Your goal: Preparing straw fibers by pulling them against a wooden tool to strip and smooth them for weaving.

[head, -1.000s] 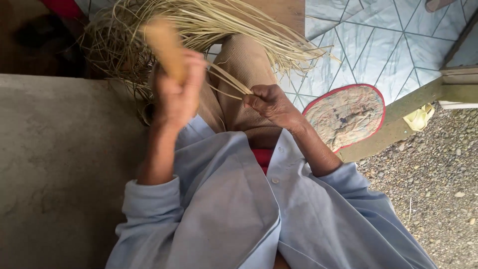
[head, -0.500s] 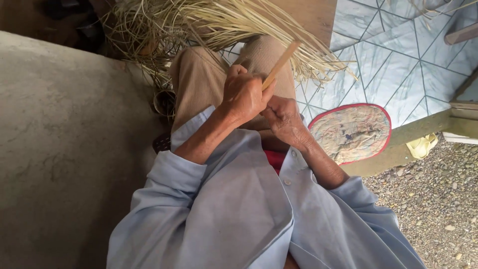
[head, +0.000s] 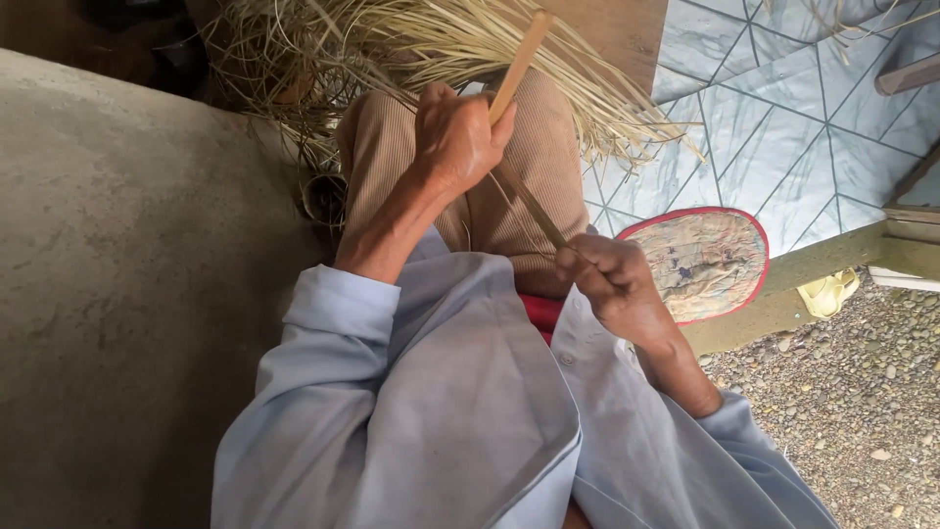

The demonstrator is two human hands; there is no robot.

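The left hand (head: 455, 137) is closed in a fist around a flat pale wooden stick (head: 519, 61) that slants up out of it above the tan ribbed trouser leg (head: 534, 162). The right hand (head: 609, 284), just below and to the right over the lap, pinches the end of a thin dry straw-coloured strip (head: 534, 208) that runs up to the left fist. A heap of loose dry straw-coloured strips (head: 431, 39) lies past the knee, and an oval woven mat with a red border (head: 710, 260) rests on the tiled floor (head: 783, 127) beside the right hand.
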